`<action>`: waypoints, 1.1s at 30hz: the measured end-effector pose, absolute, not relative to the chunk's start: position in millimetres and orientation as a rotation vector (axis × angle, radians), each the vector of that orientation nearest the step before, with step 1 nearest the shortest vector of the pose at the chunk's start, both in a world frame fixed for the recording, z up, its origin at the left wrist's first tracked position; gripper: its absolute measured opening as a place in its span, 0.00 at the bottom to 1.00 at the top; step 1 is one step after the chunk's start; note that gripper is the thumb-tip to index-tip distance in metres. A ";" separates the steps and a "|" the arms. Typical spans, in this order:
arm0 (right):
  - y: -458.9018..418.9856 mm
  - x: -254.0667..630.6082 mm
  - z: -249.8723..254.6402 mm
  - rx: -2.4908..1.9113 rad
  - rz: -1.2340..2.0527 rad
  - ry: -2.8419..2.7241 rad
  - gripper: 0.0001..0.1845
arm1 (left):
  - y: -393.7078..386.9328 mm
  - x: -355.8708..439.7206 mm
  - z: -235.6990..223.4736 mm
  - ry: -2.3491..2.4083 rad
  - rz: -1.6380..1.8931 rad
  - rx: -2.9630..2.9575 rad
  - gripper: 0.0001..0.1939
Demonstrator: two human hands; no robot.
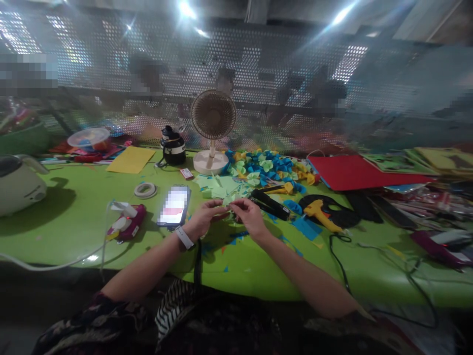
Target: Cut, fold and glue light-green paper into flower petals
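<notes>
My left hand (205, 217) and my right hand (250, 217) meet over the middle of the green table. Between their pinched fingertips is a small piece of pale green paper (226, 201), partly hidden by the fingers. Just beyond lie pale green paper pieces (221, 186) and a pile of blue, green and yellow folded paper flowers (268, 165). A black stapler (271, 204) rests to the right of my right hand. A lit phone (173, 207) lies left of my left hand, whose wrist wears a white watch.
A small fan (213, 116) stands behind the pile. To the right are a yellow glue gun (320, 215) with a black cord and a red sheet (364, 171). A purple power strip (127, 224), a tape roll (145, 190) and a white kettle (20, 185) are on the left.
</notes>
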State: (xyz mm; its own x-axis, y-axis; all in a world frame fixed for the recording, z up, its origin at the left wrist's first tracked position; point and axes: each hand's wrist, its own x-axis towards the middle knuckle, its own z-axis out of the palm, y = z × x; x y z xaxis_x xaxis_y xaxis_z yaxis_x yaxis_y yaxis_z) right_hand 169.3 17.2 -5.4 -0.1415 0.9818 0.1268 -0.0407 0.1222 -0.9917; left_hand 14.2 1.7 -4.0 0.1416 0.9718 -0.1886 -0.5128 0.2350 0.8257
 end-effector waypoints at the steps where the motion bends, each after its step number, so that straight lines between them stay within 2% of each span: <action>1: 17.3 169.0 -5.7 -1.019 1.237 -1.348 0.19 | 2.1 14.0 -4.2 0.839 1.198 0.678 0.16; 18: 16.9 168.7 -9.9 -0.975 1.254 -1.372 0.19 | 2.0 12.6 -0.8 0.845 1.255 0.636 0.14; 22: 14.9 171.7 -9.8 -0.948 1.100 -1.522 0.17 | 0.1 12.0 3.3 0.871 1.254 0.665 0.15; 29: 9.1 177.2 -4.7 -0.974 0.599 -1.848 0.10 | -1.0 11.9 4.1 0.874 1.266 0.710 0.16; 33: 7.5 177.4 -2.2 -0.988 0.566 -1.862 0.09 | -1.2 11.9 3.8 0.870 1.287 0.716 0.14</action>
State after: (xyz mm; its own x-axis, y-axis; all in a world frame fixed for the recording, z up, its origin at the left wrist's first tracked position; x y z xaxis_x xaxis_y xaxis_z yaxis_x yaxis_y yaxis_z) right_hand 177.4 7.5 -2.2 -0.2519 0.8202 0.5136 0.3954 0.5717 -0.7189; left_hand 11.9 -1.2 3.8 0.0607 0.9876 -0.1449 -0.5025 0.1557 0.8505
